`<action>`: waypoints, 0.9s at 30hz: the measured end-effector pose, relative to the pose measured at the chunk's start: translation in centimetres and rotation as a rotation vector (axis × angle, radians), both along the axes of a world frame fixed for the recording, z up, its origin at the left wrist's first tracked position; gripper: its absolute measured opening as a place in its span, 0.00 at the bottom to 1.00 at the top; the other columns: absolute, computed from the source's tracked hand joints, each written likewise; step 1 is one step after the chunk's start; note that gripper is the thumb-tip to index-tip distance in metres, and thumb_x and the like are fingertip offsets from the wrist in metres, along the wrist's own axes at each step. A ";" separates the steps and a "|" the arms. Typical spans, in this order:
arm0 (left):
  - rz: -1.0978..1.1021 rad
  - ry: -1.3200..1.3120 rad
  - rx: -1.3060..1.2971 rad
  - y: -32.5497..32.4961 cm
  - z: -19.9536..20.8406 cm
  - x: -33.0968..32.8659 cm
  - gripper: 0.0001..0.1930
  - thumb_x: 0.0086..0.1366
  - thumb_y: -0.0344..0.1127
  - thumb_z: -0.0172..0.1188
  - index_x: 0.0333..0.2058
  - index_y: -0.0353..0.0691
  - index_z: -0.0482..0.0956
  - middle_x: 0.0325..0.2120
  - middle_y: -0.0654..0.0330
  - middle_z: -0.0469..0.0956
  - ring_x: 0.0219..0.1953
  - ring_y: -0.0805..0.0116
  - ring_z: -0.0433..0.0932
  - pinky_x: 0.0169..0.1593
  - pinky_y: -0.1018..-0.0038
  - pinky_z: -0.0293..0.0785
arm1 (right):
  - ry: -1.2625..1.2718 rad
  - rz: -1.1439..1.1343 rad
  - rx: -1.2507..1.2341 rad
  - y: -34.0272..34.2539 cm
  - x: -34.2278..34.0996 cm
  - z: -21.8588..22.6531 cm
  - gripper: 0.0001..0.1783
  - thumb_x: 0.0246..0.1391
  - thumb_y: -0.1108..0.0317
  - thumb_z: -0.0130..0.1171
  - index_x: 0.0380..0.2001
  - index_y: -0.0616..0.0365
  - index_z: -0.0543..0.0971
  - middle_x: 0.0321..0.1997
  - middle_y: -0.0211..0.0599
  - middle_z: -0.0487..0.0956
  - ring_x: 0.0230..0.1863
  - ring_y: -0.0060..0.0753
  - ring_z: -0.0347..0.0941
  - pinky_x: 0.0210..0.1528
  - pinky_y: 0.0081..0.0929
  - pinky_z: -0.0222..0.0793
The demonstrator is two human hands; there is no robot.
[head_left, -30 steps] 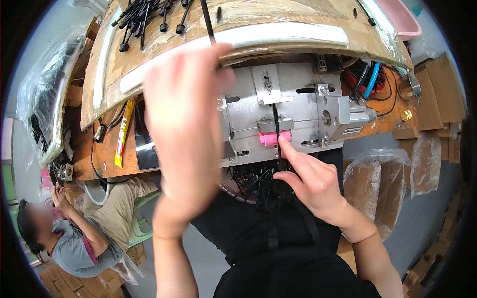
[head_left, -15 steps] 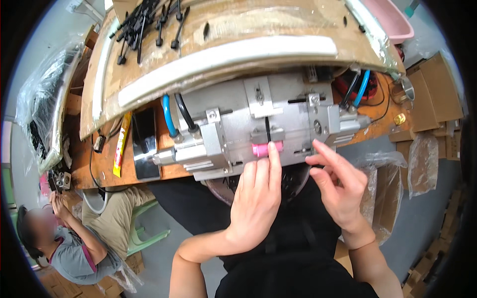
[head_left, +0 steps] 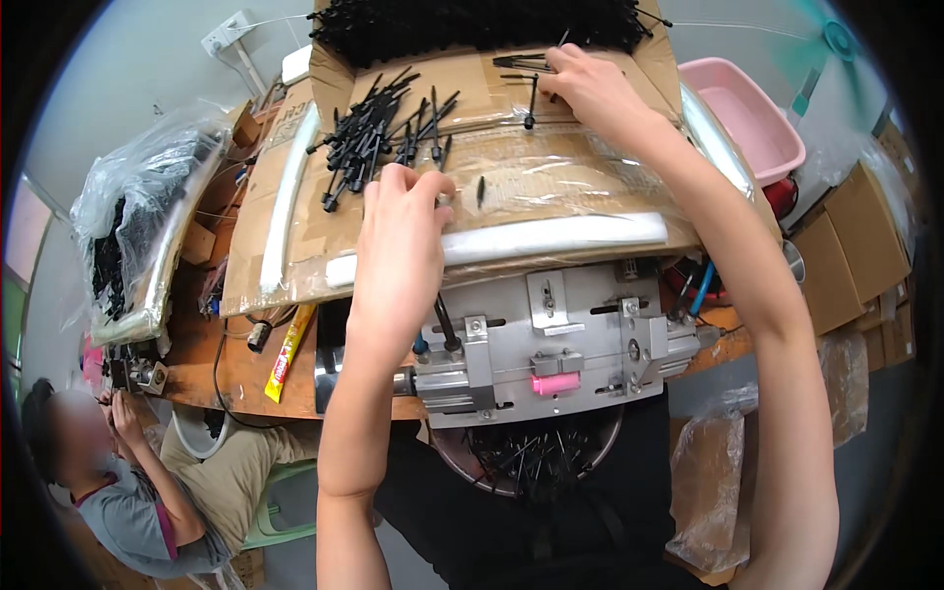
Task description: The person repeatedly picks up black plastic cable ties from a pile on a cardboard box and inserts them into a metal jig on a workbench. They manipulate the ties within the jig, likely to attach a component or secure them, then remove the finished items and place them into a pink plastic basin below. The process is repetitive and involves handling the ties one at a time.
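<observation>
My right hand [head_left: 586, 87] reaches far over the cardboard, its fingers closed at a few thin black rods with knobbed ends [head_left: 532, 103]; one seems pinched between them. My left hand [head_left: 401, 231] is over the cardboard's front part, fingers curled in towards the thumb. What they hold, if anything, is hidden. Just beyond it lies a loose heap of the same black rods [head_left: 359, 143]. Below the hands sits a metal fixture [head_left: 600, 379] with a pink cylindrical piece [head_left: 557, 383] at its middle front. No rod shows on that piece.
A cardboard box [head_left: 492, 79] full of black rods stands at the back. White foam strips [head_left: 551, 237] edge the cardboard. A bowl of rods [head_left: 618, 433] is below the fixture. A yellow packet [head_left: 287, 359] lies left, a pink basin [head_left: 752, 118] right. A person [head_left: 147, 492] sits at left.
Both hands have left the fixture and moved forward over the cardboard, left hand near the heap, right hand farther back. The black rod at the pink piece is gone. The view has tilted up.
</observation>
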State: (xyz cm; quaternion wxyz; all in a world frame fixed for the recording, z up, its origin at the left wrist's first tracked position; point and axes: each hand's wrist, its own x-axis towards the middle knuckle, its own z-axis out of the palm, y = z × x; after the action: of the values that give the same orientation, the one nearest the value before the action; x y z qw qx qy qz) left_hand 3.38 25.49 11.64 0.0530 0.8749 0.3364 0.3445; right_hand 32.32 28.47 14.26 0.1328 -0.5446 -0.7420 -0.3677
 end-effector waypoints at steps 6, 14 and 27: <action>-0.053 0.009 -0.096 2.1 -0.6 -0.3 0.10 0.57 0.22 0.61 0.38 0.35 0.78 0.31 0.51 0.74 0.34 0.54 0.77 0.41 0.65 0.73 | 0.100 0.250 -0.117 -3.5 -1.1 1.2 0.02 0.46 0.75 0.61 0.25 0.58 0.77 0.34 0.34 0.72 0.44 0.37 0.70 0.42 0.33 0.70; -0.136 -0.013 -0.109 2.2 -0.7 1.1 0.08 0.55 0.19 0.60 0.35 0.33 0.78 0.30 0.52 0.74 0.32 0.58 0.76 0.39 0.69 0.73 | 0.285 -0.009 -0.369 -13.2 5.5 0.3 0.07 0.48 0.77 0.62 0.33 0.58 0.79 0.34 0.36 0.72 0.42 0.41 0.70 0.43 0.38 0.68; -0.219 -0.020 -0.173 2.2 0.1 0.5 0.07 0.56 0.18 0.59 0.34 0.33 0.78 0.30 0.54 0.74 0.31 0.61 0.76 0.38 0.71 0.72 | 0.321 -0.168 -0.337 5.6 3.8 1.0 0.14 0.51 0.73 0.63 0.42 0.62 0.80 0.40 0.49 0.81 0.44 0.52 0.77 0.47 0.40 0.73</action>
State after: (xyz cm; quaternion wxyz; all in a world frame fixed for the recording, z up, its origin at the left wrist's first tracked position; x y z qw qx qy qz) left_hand 3.87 27.70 11.76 0.1689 0.8950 0.2668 0.3149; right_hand 36.14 34.07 15.31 0.1254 -0.6703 -0.7143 -0.1572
